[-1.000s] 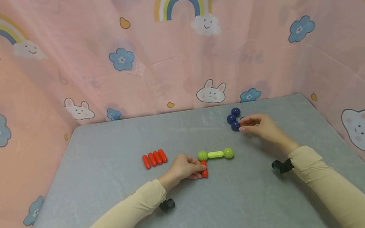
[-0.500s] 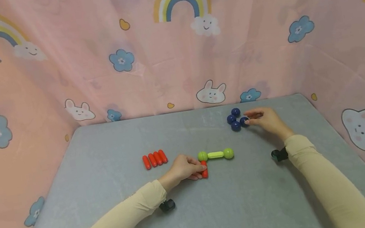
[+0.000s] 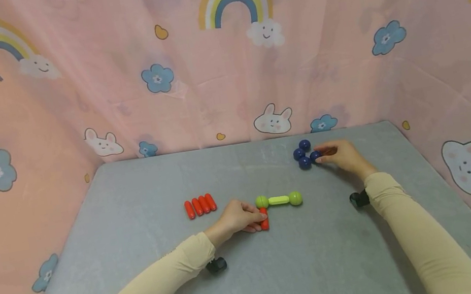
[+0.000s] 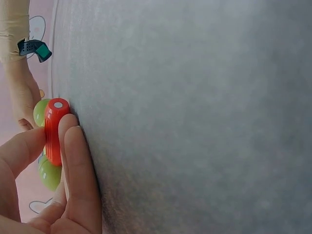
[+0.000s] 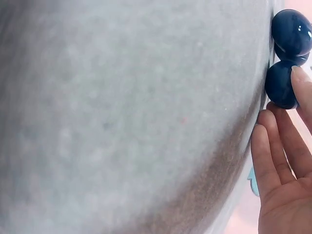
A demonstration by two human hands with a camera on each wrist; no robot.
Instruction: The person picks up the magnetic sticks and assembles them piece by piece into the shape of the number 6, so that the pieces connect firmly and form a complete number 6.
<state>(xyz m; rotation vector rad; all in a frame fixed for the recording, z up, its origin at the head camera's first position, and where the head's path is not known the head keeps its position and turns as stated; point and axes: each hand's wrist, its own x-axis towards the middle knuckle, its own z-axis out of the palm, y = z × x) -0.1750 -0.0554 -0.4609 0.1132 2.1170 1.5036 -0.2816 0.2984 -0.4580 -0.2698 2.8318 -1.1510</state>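
Note:
My left hand pinches a red magnetic rod between thumb and fingers; a pale metal disc shows in its end. The rod's far end meets a green ball. From that ball a yellow-green rod runs right to a second green ball. Further back, my right hand pinches a dark blue ball with thumb and fingertips. Several other dark blue balls sit just left of it. In the right wrist view, another blue ball touches or nearly touches the pinched one.
Several red rods lie side by side on the grey table, left of the green pieces. A pink patterned curtain stands behind the table and along both sides. A dark camera is strapped to the left wrist.
My right hand has moved from over the blue balls round to their right side, and its fingers have closed on the rightmost ball. The left hand keeps its hold on the red rod.

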